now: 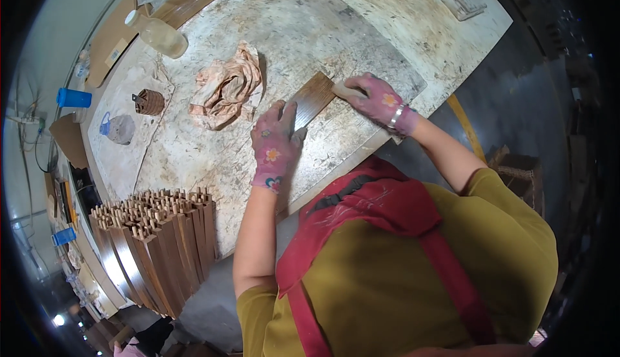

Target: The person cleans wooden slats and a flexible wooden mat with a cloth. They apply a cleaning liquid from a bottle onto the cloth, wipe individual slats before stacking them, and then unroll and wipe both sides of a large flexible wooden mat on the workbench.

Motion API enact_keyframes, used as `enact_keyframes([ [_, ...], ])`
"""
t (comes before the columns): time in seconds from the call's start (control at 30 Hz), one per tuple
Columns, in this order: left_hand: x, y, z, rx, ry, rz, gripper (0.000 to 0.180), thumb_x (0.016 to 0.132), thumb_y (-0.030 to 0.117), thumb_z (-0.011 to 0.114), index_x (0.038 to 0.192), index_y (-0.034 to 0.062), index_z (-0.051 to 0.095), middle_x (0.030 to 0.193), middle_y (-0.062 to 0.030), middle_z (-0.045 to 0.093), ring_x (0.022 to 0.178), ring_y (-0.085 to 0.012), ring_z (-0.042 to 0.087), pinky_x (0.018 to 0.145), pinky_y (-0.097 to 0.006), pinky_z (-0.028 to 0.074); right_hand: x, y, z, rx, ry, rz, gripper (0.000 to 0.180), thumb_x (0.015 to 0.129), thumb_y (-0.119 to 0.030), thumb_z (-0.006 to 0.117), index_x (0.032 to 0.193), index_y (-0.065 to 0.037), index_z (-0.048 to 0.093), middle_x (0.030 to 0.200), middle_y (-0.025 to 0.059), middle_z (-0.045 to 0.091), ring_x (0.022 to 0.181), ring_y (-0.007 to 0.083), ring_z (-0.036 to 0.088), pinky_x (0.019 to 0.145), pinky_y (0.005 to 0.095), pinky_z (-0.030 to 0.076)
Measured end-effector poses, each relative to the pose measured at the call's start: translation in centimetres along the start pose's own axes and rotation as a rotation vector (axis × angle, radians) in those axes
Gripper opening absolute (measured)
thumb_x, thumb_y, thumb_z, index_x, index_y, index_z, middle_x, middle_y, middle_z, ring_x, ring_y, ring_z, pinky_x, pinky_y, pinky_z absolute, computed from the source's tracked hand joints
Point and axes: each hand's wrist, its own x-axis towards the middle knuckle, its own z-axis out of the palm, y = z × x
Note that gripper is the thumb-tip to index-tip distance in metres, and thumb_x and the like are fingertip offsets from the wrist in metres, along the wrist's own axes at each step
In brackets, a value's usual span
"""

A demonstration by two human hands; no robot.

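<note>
Dark brown wooden strip (312, 100) under flat left fingers (279, 116), right fingers (365, 92) around a pad (343, 89).

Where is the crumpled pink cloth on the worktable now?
In the head view, the crumpled cloth lies on the worktable, left of the wooden strip, beyond the left hand.

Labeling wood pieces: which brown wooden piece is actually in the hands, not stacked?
The single flat brown wooden strip lying on the worktable: left hand presses its near end, right hand works its far end. The other wooden pieces stand bundled at the table's left edge, untouched.
</note>
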Motion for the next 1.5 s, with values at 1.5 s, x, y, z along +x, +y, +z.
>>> enact_keyframes([
  [1.5,0.2,3.9,9.2,-0.131,0.347,0.063,0.036,0.091,0.021,0.052,0.122,0.0054,0.06,0.119,-0.0144,0.061,0.116,-0.0298,0.056,0.097,-0.041,0.044,6.6,-7.5,5.0,-0.115,-0.469,-0.84,0.033,0.089,-0.024,0.059,0.12,-0.015,0.063,0.114,0.0117,0.06,0.1,0.0336,0.06,0.086,0.0404,0.05],
])
